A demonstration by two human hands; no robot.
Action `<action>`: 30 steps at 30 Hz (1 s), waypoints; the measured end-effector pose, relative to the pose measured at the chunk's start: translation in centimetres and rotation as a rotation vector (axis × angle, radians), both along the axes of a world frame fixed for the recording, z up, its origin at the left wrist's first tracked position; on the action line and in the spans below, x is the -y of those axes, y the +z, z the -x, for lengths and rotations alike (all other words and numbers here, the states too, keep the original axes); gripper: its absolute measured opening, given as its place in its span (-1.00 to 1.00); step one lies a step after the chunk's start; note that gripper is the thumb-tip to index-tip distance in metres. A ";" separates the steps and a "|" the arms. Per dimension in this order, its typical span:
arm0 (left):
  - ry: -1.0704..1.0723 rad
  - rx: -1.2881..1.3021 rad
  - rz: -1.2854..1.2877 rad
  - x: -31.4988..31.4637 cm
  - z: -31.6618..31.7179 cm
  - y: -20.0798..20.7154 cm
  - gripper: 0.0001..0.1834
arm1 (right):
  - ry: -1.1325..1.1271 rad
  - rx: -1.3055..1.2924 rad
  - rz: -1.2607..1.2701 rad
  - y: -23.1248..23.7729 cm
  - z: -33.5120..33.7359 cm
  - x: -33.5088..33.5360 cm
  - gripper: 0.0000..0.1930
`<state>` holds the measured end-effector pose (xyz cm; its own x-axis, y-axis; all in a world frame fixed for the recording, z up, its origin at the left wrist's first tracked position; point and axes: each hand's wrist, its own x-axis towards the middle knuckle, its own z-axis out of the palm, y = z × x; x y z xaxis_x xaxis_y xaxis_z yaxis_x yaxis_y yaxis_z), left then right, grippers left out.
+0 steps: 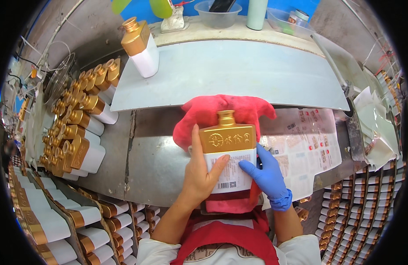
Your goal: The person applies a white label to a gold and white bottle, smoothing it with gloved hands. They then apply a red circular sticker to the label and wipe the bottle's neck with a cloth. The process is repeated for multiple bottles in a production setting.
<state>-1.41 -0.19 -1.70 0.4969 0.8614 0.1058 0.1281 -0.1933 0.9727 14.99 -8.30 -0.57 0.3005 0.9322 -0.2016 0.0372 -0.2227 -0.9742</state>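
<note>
A flat-shouldered bottle, gold on top and white below with raised and printed marks, stands neck-up in front of me. My bare left hand grips its left side, the thumb lying across the white front. On the opposite side my right hand, in a blue glove, holds the lower edge with its thumb on the printed face. Behind the bottle a bunched red cloth lies over the bench edge. To the right spreads a translucent printed sheet with red and grey marks.
A pale board spans the bench, with one gold-and-white bottle on its left end. Many similar bottles crowd the left side. Racks of bottles flank me. A clear bowl and pale green cylinder stand behind.
</note>
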 end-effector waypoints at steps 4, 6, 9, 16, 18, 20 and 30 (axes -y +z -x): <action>-0.019 0.000 0.046 -0.2 0.2 0.4 -0.01 | 0.010 0.054 0.035 0.2 -0.3 0.1 -0.40; -0.099 0.119 0.104 -0.1 0.7 0.0 0.01 | 0.036 0.120 0.074 0.7 -0.6 0.0 -0.39; -0.103 0.152 0.156 0.2 0.6 0.3 0.07 | 0.073 0.220 0.110 1.0 -0.8 -0.5 -0.36; -0.031 0.052 0.115 0.0 0.3 0.6 0.06 | 0.007 0.054 0.020 0.3 -0.3 -0.5 -0.39; -0.004 0.019 0.075 -0.2 0.3 0.0 0.05 | 0.006 0.048 0.025 0.3 -0.3 -0.5 -0.40; 0.003 0.018 0.104 -0.5 0.3 -0.1 0.06 | 0.019 0.101 0.067 0.4 -0.5 -0.7 -0.40; -0.143 0.160 0.137 1.6 1.6 -0.8 0.19 | 0.102 0.114 0.132 1.0 -1.1 0.2 -0.29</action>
